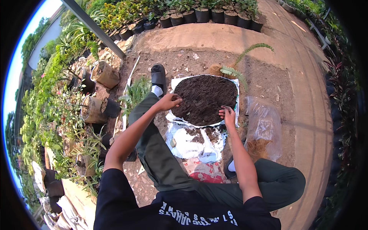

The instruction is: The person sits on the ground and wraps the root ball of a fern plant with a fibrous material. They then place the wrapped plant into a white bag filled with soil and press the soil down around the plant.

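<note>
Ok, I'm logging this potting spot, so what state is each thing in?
White sack: open, rim rolled down, full of dark soil.
Second white bag: crumpled flat, some soil spilled on it.
Clear plastic bag: open, brown fibre at its bottom.
Left hand: fingers curled, at the sack's left rim.
Right hand: on the sack's near rim.
Fern: lying beside the sack.

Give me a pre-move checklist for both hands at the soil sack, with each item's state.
1. Left hand on the near left rim of the white sack: ok.
2. Right hand on the near right rim: ok.
3. Dark soil inside the sack, none over the far rim: ok.
4. Grip firmness on the rim: cannot tell.
5. Ground ahead free of spill: not ok, soil lies on the white sheet.
</note>
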{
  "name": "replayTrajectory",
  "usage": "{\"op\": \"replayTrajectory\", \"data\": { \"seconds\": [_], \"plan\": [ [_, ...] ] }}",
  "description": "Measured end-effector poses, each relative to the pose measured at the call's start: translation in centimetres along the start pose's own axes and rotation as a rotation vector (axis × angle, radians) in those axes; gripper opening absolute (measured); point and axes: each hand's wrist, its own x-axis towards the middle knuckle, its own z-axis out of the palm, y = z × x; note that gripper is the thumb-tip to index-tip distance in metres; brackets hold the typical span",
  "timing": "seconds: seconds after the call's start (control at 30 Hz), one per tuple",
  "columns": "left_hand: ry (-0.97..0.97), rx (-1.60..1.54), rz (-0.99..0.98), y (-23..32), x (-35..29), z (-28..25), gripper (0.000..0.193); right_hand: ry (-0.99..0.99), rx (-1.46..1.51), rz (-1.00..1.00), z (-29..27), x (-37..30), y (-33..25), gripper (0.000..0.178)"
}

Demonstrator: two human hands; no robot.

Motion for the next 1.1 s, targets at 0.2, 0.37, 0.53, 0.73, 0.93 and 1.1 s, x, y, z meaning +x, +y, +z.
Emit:
{"op": "replayTrajectory", "data": {
  "seconds": [0.2,0.37,0.53,0.73,0.93,1.1],
  "plan": [
    [0.181,0.365,-0.441,-16.2,5.1,-1.7,0.030,0.012,0.054,0.081,1.3,0.8,3.3,0.027],
    [0.541,0.243,-0.630,-26.7,4.3,-0.2,0.040,-0.011,0.047,0.119,2.8,0.4,2.4,0.028],
    [0.653,0.172,-0.634,-25.9,4.5,3.0,0.054,0.067,0.115,0.126,2.4,0.8,2.2,0.027],
    [0.638,0.122,-0.717,-30.6,3.7,4.1,0.029,-0.003,0.106,0.180,3.3,0.8,3.0,0.028],
    [0.730,0.161,-0.743,-28.7,3.5,4.4,0.035,-0.012,0.116,0.170,4.7,0.6,2.0,0.026],
    [0.993,-0.006,-0.553,-21.3,3.5,3.9,0.021,-0.037,0.104,0.169,5.9,0.1,-0.5,0.025]
  ]
}}
